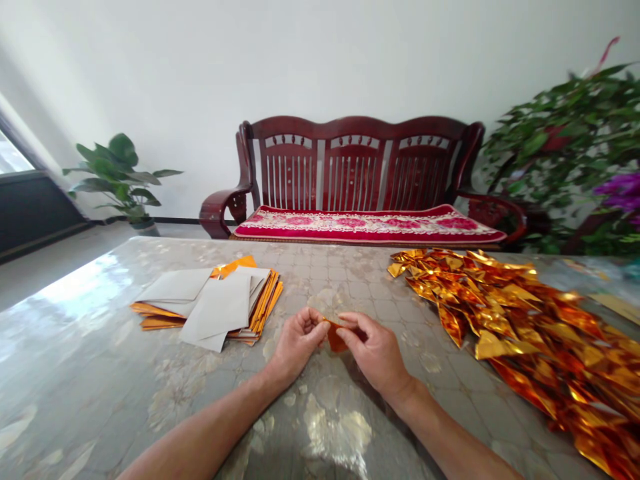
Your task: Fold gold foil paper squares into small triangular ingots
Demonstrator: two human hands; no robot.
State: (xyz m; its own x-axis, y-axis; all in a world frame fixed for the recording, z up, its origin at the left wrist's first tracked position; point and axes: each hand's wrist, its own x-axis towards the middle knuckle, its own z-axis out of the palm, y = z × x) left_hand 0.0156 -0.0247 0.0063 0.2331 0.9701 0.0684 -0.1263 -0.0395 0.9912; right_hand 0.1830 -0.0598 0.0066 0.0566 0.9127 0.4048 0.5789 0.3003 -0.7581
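Between my two hands is a small piece of folded gold-orange foil paper (pixel 337 339), held just above the table. My left hand (pixel 299 341) pinches its left edge between thumb and fingertips. On the other side, my right hand (pixel 374 348) grips the upper right part with thumb and forefinger. To the left lies a stack of foil paper sheets (pixel 216 308), most with the pale grey backing up and orange edges showing. A large heap of folded gold foil pieces (pixel 530 333) spreads along the right side.
The table (pixel 165 400) has a glossy, patterned cover. Behind it stands a dark red wooden bench (pixel 350 170) with a red floral seat cover (pixel 367 225). Potted plants (pixel 120 175) flank it, and clear plastic (pixel 585 270) lies at the table's far right.
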